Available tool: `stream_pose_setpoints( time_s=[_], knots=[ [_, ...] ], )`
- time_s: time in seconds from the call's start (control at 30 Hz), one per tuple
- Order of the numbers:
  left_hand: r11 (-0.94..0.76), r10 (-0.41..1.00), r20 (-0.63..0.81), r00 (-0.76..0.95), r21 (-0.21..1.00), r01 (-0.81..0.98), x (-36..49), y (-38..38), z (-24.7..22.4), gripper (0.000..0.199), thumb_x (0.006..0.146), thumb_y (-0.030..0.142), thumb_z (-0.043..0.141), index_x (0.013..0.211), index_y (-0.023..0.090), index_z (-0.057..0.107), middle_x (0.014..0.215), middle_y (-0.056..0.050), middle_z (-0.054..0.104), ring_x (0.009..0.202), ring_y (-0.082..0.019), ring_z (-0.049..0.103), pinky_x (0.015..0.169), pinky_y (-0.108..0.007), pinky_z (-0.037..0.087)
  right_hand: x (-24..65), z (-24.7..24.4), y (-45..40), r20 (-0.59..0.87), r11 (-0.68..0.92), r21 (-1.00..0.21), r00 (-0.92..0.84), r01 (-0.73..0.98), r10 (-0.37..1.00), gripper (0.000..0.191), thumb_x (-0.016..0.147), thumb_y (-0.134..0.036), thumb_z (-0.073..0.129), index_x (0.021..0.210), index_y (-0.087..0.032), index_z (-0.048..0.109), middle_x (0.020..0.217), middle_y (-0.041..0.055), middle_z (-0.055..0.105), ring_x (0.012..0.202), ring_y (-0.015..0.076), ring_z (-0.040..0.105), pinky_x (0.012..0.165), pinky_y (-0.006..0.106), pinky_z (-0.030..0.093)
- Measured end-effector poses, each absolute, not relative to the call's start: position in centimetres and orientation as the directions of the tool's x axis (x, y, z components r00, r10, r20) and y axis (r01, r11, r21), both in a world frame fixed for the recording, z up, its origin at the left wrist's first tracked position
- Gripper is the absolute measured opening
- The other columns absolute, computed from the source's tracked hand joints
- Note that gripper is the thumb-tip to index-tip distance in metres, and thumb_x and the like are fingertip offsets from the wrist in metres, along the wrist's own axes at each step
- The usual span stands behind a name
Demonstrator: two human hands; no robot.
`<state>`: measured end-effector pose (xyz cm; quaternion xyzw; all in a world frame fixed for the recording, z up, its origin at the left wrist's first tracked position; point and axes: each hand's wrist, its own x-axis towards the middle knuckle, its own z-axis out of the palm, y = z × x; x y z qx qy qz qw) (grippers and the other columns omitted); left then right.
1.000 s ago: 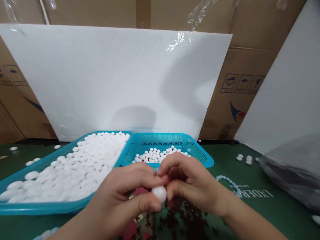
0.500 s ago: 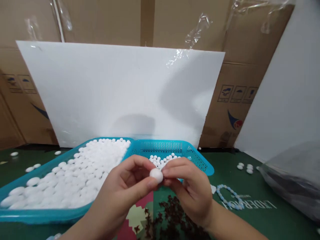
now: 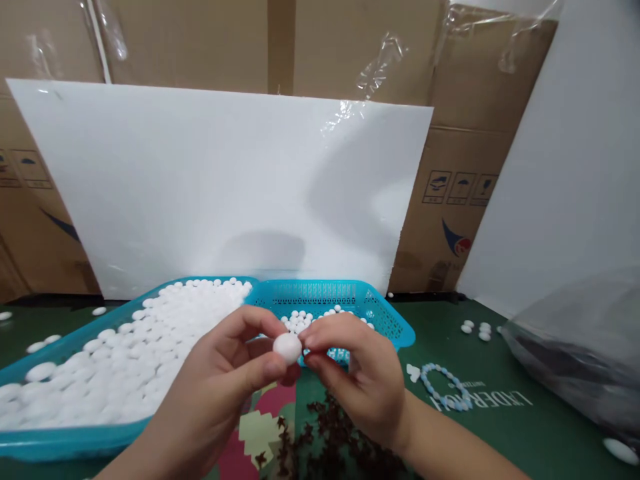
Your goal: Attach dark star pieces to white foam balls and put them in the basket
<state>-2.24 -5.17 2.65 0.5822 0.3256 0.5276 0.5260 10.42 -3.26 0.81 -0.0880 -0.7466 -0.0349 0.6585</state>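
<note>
Between the thumb and fingers of my left hand (image 3: 235, 367) is a small white ball (image 3: 287, 348), held in front of the blue baskets. My right hand (image 3: 357, 373) has its thumb and forefinger pinched together against the ball's right side. Whatever lies between those right fingertips is too small to make out. Below both hands, many small dark brown star-shaped pieces (image 3: 340, 440) are scattered on the table. Left of my hands, a blue basket (image 3: 75, 440) is heaped with white balls (image 3: 135, 360). Behind them, a second blue basket (image 3: 390, 320) holds smaller-looking white balls (image 3: 300, 320).
A blue and white bead bracelet (image 3: 447, 387) lies on the green table (image 3: 540, 440) at right. Loose white balls (image 3: 484, 332) sit beyond it, beside a grey plastic bag (image 3: 585, 347). A white board (image 3: 225, 167) leans against cardboard boxes (image 3: 350, 40) at the back.
The view has turned slightly right, so most things sit further left in it. Both hands keep their pinch at the white ball, with a small shift of the right fingers.
</note>
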Motion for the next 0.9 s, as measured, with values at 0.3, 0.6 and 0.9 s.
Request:
stream_pose_setpoints(
  time_s=[0.3,0.6,0.9],
  knots=[
    [-0.345,0.877,0.371,0.305,0.929,-0.137,-2.2,-5.3,2.9,0.016,0.053,0.011,0.058,0.059,0.025,0.062,0.061,0.003,0.059,0.057,-0.007,0.052,0.05,-0.01,0.042,11.2,1.5,-3.2,0.971,0.976,-0.17,-0.146,0.138,0.189,0.01,0.069,-0.01,0.045,0.068,-0.015,0.053,0.059,0.0018,0.059,0.057,0.0075,0.053,0.05,0.015,0.044],
    [-0.434,0.848,0.425,0.316,0.9,-0.044,-1.7,-5.9,2.3,0.024,0.05,0.001,0.055,0.054,0.024,0.06,0.054,0.004,0.057,0.051,-0.006,0.051,0.046,-0.011,0.041,10.8,1.6,-4.0,0.983,0.972,-0.043,-0.165,0.23,0.082,0.01,0.068,-0.007,0.043,0.066,-0.013,0.051,0.056,0.0028,0.058,0.055,0.0064,0.052,0.052,0.013,0.044],
    [-0.548,0.831,0.555,0.031,0.81,0.206,-1.7,-5.4,3.6,0.004,0.058,0.014,0.052,0.055,0.015,0.053,0.052,0.008,0.053,0.051,-0.001,0.047,0.049,-0.009,0.036,13.7,2.9,-3.6,0.78,0.873,-0.012,-0.542,0.488,0.313,0.011,0.068,-0.013,0.043,0.065,-0.016,0.053,0.061,-0.0041,0.058,0.053,0.006,0.052,0.043,0.014,0.039]
  ],
)
